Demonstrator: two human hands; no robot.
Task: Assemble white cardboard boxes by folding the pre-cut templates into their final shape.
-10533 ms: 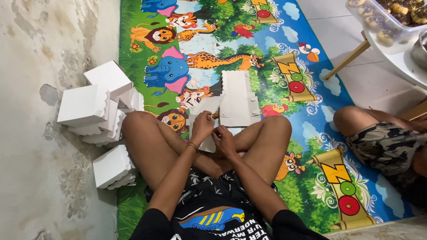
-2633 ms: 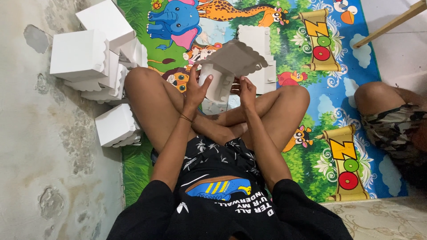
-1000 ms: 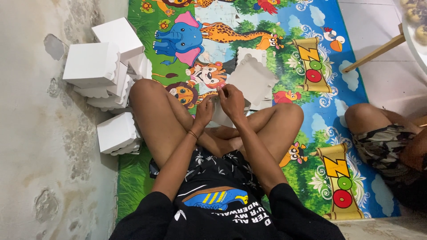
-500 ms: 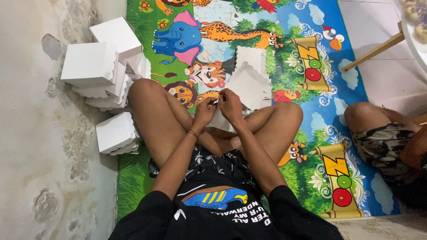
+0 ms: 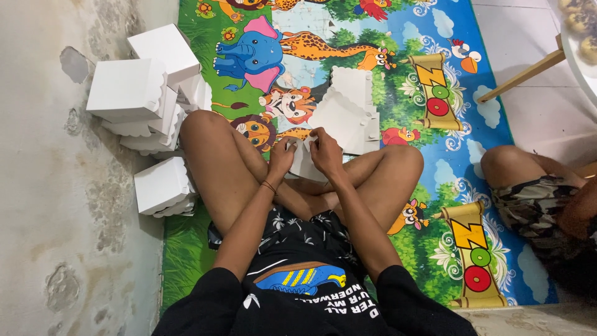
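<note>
I sit cross-legged on a bright animal play mat (image 5: 398, 81). My left hand (image 5: 281, 155) and my right hand (image 5: 324, 149) both grip a white cardboard box blank (image 5: 336, 118) with scalloped edges, held low over my shins and partly folded. Its near part is hidden between my fingers. A flat stack of more white blanks (image 5: 356, 87) lies on the mat just beyond it.
Several folded white boxes are piled at my left: a heap (image 5: 146, 87) against the concrete floor and one box (image 5: 163, 185) beside my left knee. Another person's knee and patterned shorts (image 5: 528, 186) are at the right. A wooden table leg (image 5: 525, 74) slants at the upper right.
The blank was lifted up in front of me, then brought back down to my legs. Over the last second my hands have stayed on it, working the near fold.
</note>
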